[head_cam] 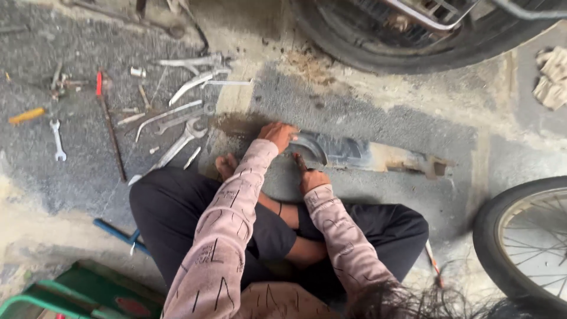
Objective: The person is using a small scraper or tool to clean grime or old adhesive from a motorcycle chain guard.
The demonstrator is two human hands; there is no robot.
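One long metal guard (354, 155) lies on the floor (384, 112), long axis left-right. Left hand (277, 134) grips its curved end; right hand (312, 179) pinches a tool (299, 161). Two wheels nearby.

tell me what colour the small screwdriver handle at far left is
Yellow-orange handle, clearest in the head view.

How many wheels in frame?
2, both cut off by the frame. One wheel sits at the top edge, above the long metal part that both hands work on. The other wheel is at the right edge, lower down. More may lie outside the view.
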